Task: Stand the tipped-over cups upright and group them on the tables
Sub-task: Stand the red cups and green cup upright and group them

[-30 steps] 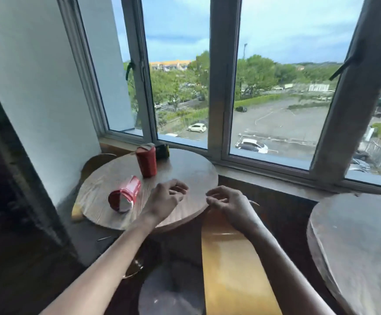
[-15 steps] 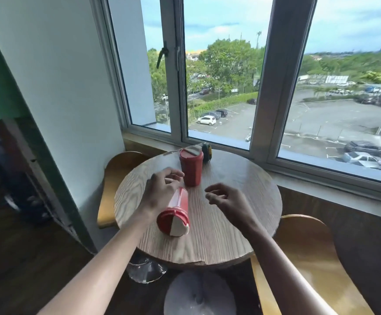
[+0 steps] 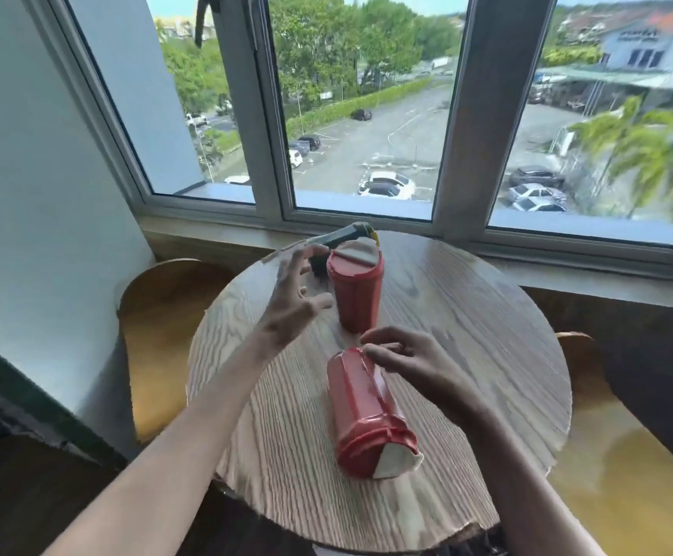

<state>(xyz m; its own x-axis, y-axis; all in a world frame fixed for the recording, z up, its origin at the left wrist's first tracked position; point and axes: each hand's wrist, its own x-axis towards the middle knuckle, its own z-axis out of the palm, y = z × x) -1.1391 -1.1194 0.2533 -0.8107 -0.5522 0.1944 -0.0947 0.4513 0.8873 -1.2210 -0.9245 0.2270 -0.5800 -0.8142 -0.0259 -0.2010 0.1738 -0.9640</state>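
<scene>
Tipped red cup (image 3: 367, 419) lies on round table (image 3: 467, 315), lid end nearest. Right hand (image 3: 411, 361) at its base, fingertips loosely curled, touching. Left hand (image 3: 296, 292) spread, hovering beside upright red cup (image 3: 355, 290).

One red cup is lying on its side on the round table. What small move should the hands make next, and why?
Probably close the right hand on the base end of the lying cup and tip it upright. Its fingertips are already at that end, the hand looks open, and the lid end points toward the person. The other cup already stands beside the open left hand, so it needs nothing.
</scene>
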